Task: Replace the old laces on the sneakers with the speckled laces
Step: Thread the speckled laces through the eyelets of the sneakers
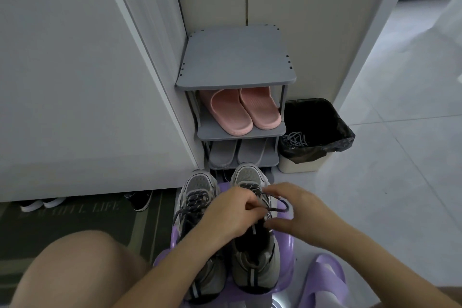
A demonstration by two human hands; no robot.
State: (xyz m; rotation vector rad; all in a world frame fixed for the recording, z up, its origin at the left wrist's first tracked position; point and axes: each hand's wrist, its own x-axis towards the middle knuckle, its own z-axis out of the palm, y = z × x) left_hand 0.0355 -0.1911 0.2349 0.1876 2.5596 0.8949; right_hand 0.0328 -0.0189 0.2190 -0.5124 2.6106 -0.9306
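Note:
Two grey sneakers stand side by side on a purple stool [283, 242], toes pointing away. The left sneaker [197, 190] carries dark speckled laces [193, 201] threaded up its front. Over the right sneaker [250, 177] my left hand [227, 215] pinches a dark speckled lace near the top eyelets. My right hand [297, 210] pinches the same lace where it forms a loop [281, 204] to the right of the shoe. The old grey laces [296, 139] lie bunched in the bin.
A grey shoe rack [235, 62] stands just beyond the sneakers, holding pink slippers [243, 110] and grey slippers [235, 152]. A bin with a black liner [322, 130] sits to its right. A white cabinet [75, 82] fills the left, a dark mat [75, 217] below. My bare knee [82, 262] is lower left.

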